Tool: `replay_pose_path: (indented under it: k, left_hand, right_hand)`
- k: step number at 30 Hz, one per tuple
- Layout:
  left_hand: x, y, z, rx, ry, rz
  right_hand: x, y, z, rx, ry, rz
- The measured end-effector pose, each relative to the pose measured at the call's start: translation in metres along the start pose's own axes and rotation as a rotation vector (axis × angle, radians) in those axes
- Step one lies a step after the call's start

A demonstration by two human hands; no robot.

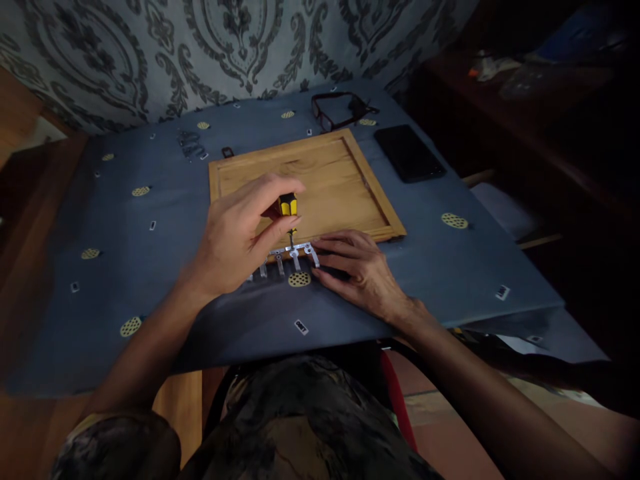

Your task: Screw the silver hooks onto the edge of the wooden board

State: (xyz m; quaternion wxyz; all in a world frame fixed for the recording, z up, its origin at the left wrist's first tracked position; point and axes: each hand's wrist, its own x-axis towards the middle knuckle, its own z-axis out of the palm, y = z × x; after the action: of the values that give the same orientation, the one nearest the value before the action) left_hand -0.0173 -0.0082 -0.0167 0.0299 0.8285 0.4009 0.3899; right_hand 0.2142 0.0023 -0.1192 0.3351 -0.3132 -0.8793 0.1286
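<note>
My left hand is closed around a screwdriver with a yellow and black handle, held upright. Its shaft points down onto a silver metal hook rail, and the tip meets the rail near one of its several hooks. The rail lies along the near edge of a framed wooden board, which rests flat on the table. At the rail's right end, the fingers of my right hand press together around the last hook and the board's edge. My left hand covers part of the board and of the rail's left side.
A black phone lies right of the board, with dark-framed glasses behind it. A small dark ring-shaped piece and a clear plastic-looking item sit behind the board's left corner. A blue patterned cloth covers the table.
</note>
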Motion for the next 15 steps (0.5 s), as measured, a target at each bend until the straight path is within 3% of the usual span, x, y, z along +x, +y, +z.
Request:
replay_pose_path:
  k: [15]
  left_hand:
    - [0.0007,0.0012,-0.0040,-0.048,-0.048,0.016]
  right_hand:
    - [-0.0004,0.0008,0.0011,-0.023,0.011,-0.033]
